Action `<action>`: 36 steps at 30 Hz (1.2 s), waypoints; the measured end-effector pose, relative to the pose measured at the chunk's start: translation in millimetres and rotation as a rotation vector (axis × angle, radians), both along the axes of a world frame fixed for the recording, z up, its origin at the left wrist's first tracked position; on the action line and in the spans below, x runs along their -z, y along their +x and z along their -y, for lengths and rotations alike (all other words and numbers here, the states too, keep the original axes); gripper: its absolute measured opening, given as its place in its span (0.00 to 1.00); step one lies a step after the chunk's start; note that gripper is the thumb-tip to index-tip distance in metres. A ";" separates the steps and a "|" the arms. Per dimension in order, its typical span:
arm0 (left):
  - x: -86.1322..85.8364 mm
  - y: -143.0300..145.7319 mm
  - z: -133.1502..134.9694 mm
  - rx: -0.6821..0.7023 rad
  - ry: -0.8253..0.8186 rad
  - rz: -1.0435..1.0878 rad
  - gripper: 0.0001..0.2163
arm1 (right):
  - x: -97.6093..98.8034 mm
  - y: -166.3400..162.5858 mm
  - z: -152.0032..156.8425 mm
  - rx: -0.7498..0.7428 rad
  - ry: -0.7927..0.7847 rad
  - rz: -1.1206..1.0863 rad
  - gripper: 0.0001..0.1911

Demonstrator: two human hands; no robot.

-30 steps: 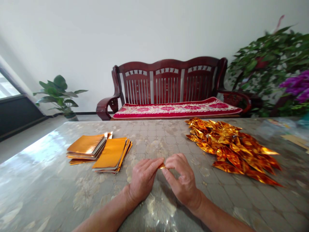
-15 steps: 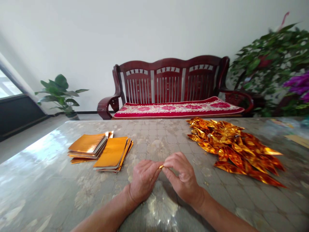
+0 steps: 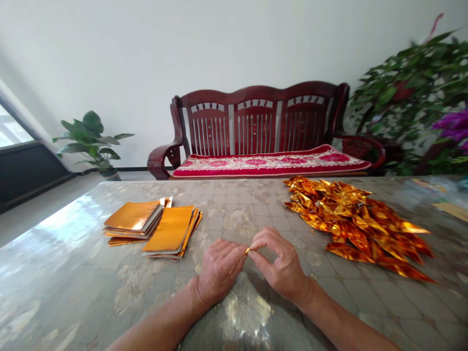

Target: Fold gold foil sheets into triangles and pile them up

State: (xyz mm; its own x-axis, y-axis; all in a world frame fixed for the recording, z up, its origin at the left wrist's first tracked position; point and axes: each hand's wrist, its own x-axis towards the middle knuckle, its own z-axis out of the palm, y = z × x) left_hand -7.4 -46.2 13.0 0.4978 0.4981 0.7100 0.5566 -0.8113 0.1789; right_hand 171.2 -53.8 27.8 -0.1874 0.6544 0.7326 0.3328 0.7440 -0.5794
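Low over the table, my left hand is closed around a piece of gold foil paper, most of it hidden inside the fingers. Only a small shiny tip shows between the two hands. My right hand pinches that tip with thumb and forefinger. To the left lie two stacks of flat gold foil sheets, one farther back and one nearer. On the right is a heap of folded, pointed gold foil pieces.
A patterned, glossy cover lies over the table. Clear plastic wrapping and a tan flat piece lie at the far right. Behind the table stands a dark wooden bench with a red patterned cushion, with potted plants on either side.
My right hand's fingers have shifted slightly at the foil tip, and the thumb and forefinger form a rounder pinch. The left hand stays nearly in place. Stacks and heap are unchanged.
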 end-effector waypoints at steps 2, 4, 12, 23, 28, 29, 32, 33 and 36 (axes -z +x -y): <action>0.8 -0.2 0.3 -0.010 -0.006 0.007 0.10 | -0.1 0.5 -0.5 -0.012 -0.007 0.000 0.05; 1.9 -0.3 0.7 -0.013 -0.012 0.011 0.10 | -0.5 1.0 -1.1 -0.023 -0.014 -0.002 0.05; 2.9 -1.1 -0.7 -0.031 0.025 -0.003 0.09 | 0.0 1.2 -3.7 0.002 -0.162 -0.037 0.05; 2.6 0.9 0.4 -0.101 0.053 -0.042 0.12 | -4.1 4.8 -4.7 -0.091 -0.070 -0.012 0.02; 3.7 0.4 0.1 -0.093 0.037 -0.046 0.12 | -3.0 2.7 -6.9 -0.052 -0.060 -0.008 0.04; 3.6 0.3 0.2 -0.091 0.031 -0.050 0.12 | -3.0 2.6 -7.1 -0.049 -0.064 -0.010 0.04; 3.1 0.1 0.2 -0.092 0.021 -0.053 0.12 | -3.1 2.7 -7.2 -0.045 -0.076 -0.012 0.04; 3.1 0.1 0.0 -0.094 0.022 -0.052 0.12 | -3.0 2.8 -7.2 -0.046 -0.079 -0.012 0.04; 3.5 0.4 -1.0 -0.099 0.025 -0.047 0.13 | -2.0 3.0 -7.4 -0.041 -0.081 -0.008 0.04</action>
State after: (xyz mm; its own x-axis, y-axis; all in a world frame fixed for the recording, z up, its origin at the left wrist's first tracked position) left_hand -7.0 -45.2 9.5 0.4801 0.5288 0.6999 0.6417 -0.7557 0.1307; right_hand 174.3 -46.4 29.8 -0.2098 0.7031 0.6794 0.2981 0.7078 -0.6404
